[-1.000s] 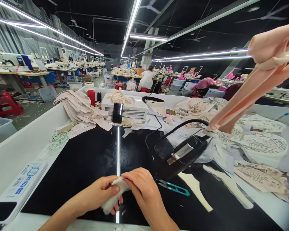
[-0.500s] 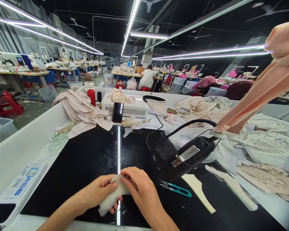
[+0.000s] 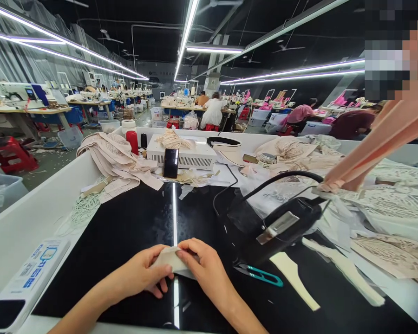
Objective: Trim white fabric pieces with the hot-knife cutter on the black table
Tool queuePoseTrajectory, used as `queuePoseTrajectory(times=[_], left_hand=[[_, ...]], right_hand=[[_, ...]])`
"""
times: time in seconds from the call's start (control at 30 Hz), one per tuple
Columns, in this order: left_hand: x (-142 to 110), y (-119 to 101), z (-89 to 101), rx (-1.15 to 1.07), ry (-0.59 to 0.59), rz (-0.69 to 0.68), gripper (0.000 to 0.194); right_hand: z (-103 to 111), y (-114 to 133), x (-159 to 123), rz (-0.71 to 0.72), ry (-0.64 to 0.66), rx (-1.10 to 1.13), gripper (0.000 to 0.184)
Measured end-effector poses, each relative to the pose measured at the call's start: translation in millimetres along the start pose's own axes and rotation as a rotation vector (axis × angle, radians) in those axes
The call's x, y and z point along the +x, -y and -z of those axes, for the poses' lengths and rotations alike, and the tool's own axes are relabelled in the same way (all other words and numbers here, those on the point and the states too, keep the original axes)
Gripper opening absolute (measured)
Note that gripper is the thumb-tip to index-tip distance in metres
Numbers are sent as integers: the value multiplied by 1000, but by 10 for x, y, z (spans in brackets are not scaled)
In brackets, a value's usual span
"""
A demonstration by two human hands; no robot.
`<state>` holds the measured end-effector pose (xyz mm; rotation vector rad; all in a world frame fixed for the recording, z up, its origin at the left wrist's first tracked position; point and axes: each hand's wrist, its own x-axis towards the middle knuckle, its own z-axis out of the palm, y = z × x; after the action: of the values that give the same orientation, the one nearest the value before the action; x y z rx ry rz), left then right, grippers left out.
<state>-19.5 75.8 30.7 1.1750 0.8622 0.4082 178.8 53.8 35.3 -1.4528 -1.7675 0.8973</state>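
Cloth (image 3: 174, 260), pale and folded small, was held between the two hands just above the black work surface (image 3: 125, 236), near the person's edge of it. The left hand (image 3: 137, 273) gripped one end, its thumb laid flat on top and some of its fingers curled beneath, while the right hand (image 3: 209, 269) pinched the upper edge between thumb and fingers; what its other fingers did under the cloth could not be told. Handling this well called, in my judgement, for the left thumb to act as a clamp, firm enough to stop the layers from sliding yet light enough not to crease them. The right fingertips did better working close to that clamp, since a short span of soft cloth was easier to keep even than a long one. A slow, level pull along the edge suited it; a sharp tug could have stretched the thin stuff or skewed the fold. Elbow room mattered as well: the teal-handled snips (image 3: 264, 276) lay to the right of the right hand, blades toward the black iron-like tool (image 3: 287, 227), with a cream cut piece (image 3: 296, 280) beyond, so that forearm was best kept low and tucked in
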Motion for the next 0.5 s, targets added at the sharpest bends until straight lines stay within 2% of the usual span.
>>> queuePoseTrajectory(times=[0.2, 0.33, 0.43, 0.5], left_hand=[[-33, -9, 99, -14, 13, 21, 61], [-2, 4, 101, -52, -56, 34, 62], [30, 32, 77, -75, -107, 42, 62], [43, 56, 65, -86, -123, 40, 61]], right_hand=[[-47, -49, 126, -1, 23, 52, 17], [-83, -63, 109, 10, -5, 64, 17], [-90, -61, 58, 119, -125, -4, 25], [-98, -53, 26, 252, -201, -109, 16]])
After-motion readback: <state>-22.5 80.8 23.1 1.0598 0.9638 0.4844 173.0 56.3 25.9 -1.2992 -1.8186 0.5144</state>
